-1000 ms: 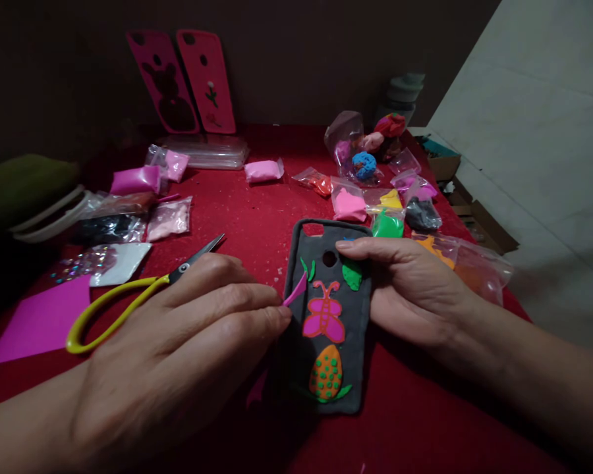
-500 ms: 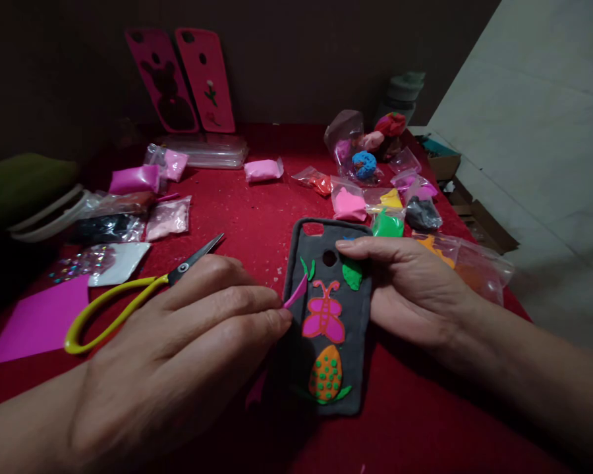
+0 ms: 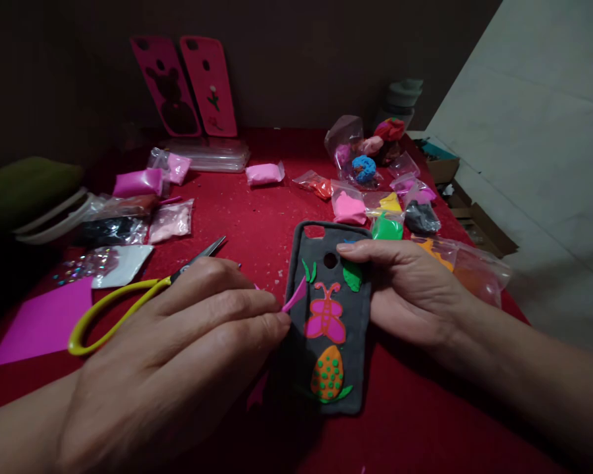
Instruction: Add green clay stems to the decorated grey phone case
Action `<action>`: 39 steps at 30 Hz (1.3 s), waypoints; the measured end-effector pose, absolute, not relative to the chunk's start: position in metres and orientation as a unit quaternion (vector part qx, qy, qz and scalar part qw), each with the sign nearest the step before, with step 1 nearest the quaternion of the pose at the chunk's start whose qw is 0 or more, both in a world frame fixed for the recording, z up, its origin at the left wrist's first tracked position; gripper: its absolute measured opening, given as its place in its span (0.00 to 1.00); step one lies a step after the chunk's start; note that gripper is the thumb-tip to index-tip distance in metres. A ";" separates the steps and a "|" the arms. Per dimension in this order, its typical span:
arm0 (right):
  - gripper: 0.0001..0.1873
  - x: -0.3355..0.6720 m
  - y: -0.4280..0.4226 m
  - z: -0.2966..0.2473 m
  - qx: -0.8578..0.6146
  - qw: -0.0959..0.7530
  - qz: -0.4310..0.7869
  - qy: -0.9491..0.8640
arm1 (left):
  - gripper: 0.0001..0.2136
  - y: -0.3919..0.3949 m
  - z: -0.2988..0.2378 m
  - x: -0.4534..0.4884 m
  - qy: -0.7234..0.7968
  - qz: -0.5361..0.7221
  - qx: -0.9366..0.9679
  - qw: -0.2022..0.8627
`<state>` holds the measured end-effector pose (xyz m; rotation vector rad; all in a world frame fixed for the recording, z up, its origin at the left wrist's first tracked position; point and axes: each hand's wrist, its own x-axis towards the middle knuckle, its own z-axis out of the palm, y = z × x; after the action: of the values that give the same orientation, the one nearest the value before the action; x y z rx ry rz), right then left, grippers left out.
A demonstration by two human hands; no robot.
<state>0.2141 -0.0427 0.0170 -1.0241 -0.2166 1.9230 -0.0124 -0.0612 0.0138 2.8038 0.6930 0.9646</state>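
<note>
Two bare hands low over the red desk [image 3: 257, 210], both busy with one grey phone case [image 3: 360, 342]. Lies flat on the desk, near its front edge, between the two hands, with clay figures on its back: a green leaf [image 3: 352, 275] near the top, a pink butterfly [image 3: 325, 316] in the middle, an orange egg [image 3: 327, 374] with green dots below. Left hand [image 3: 178, 355]: fingers closed narrow on a thin pink strip [image 3: 295, 295], with its pointed free end raised just beside the butterfly, at the left edge of the case. Right hand [image 3: 410, 289]: fingers stretched flat over the right edge of the case, forefinger across the top beside the leaf; thumb hidden, so cannot tell whether it clamps or only presses down. Probably the step of placing one more clay piece on the case. Calls next for a slow, exact lowering of the strip onto free grey surface, light pressure only, and no touch on the soft butterfly. Further away on the desk: scissors [image 3: 123, 306] with yellow handles behind the left hand, a pink sheet [image 3: 39, 322] at the far left, small clay bags [image 3: 348, 207] in many colours behind the case, and two pink cases [image 3: 188, 85] leaning on the dark wall at the back.
</note>
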 end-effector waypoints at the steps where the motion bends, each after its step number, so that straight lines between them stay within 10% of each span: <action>1: 0.07 0.214 -0.043 0.017 -0.415 0.457 0.781 -0.092 | 0.12 -0.061 0.014 -0.013 0.226 0.319 0.919 0.045; 39: 0.06 0.218 -0.043 0.017 -0.377 0.482 0.783 -0.110 | 0.09 -0.050 0.026 -0.012 0.195 0.275 0.941 0.002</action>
<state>0.2176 -0.0425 0.0174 -0.9200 -0.2689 1.9079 -0.0117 -0.0497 0.0261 2.9547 0.6124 0.8623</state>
